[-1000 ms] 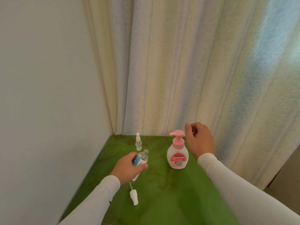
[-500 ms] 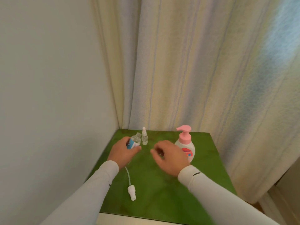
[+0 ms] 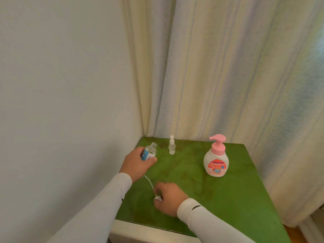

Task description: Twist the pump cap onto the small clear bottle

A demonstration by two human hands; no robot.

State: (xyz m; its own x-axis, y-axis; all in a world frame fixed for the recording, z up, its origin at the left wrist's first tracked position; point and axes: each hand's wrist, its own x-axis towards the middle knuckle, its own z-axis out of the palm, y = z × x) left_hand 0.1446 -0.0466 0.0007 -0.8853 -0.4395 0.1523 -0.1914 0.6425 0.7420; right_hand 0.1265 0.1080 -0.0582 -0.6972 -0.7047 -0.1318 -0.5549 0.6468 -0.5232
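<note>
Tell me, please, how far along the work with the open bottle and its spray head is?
Done: the bottle is uncapped, its neck bare, and the left hand grips it, tilted. In hand: the right hand closes on the spray head lying on the green table, its tube trailing toward the left hand. Left: the head is not yet lifted or back on the neck. The small sprayer and pink pump bottle stand untouched.

A pink-capped pump bottle [image 3: 216, 161] with a pink label stands upright on a green-topped bench [image 3: 236, 199] set in a room corner. A small clear spray bottle [image 3: 172, 145] stands well apart to its left, near pale striped curtains [image 3: 228, 71] and a plain wall [image 3: 61, 85].
</note>
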